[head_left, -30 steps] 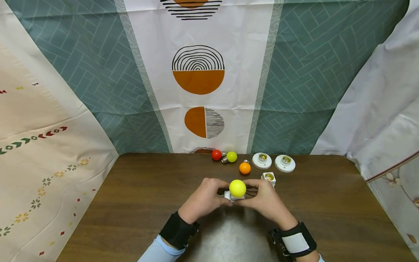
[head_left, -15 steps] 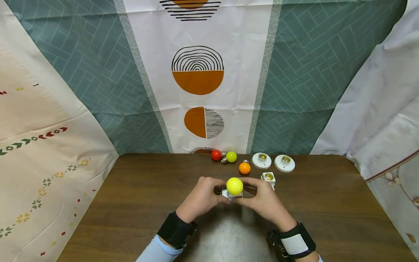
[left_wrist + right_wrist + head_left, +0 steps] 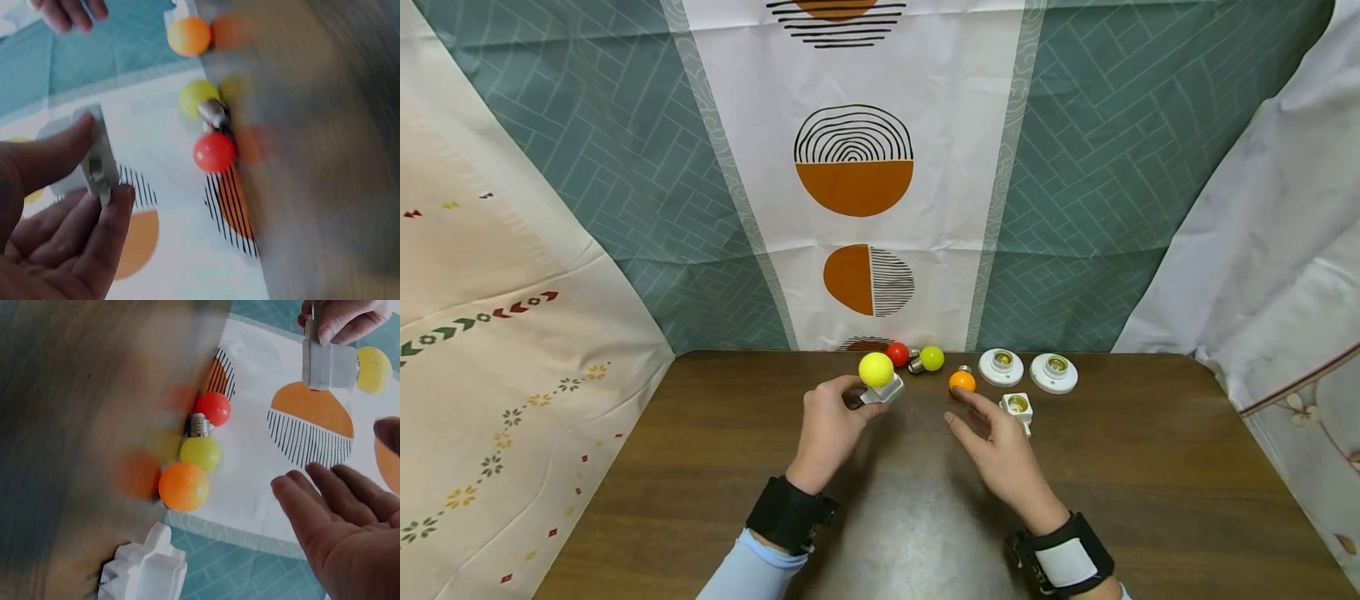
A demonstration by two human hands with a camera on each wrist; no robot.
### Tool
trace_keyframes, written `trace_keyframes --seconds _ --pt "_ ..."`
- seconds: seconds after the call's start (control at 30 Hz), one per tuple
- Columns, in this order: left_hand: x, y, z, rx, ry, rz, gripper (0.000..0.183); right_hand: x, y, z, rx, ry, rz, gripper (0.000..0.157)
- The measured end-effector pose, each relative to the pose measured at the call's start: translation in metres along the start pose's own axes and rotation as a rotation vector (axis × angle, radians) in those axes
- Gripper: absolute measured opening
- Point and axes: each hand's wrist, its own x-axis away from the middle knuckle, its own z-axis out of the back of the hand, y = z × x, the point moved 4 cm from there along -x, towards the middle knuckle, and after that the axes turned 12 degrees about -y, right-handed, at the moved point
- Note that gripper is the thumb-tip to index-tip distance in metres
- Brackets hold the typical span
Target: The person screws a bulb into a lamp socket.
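My left hand grips a white bulb socket between thumb and fingers, above the table. A yellow bulb sits in that socket, its round glass pointing up. In the right wrist view the socket shows from the side, with the yellow bulb at its end. My right hand holds nothing; its fingers are spread and loosely extended. Its fingertips overlap the orange bulb in the head view. In the right wrist view the orange bulb lies apart from the hand.
A red bulb and a yellow-green bulb lie together at the table's back edge. Two round white sockets stand to their right. A square white socket is in front of these. Patterned cloth hangs behind the table.
My right hand has let go of the socket and opened, moving slightly right. My left hand has carried the socket with the yellow bulb left and toward the back.
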Motion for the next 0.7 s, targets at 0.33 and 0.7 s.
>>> trace_keyframes --seconds 0.33,0.7 --pt "-0.003 -0.040 0.025 -0.085 0.208 0.122 0.042 0.000 0.002 -0.001 -0.002 0.013 -0.038 0.040" --pt "0.003 -0.083 0.031 -0.144 0.249 0.283 0.045 0.002 0.015 -0.005 0.269 -0.027 -0.078 0.039"
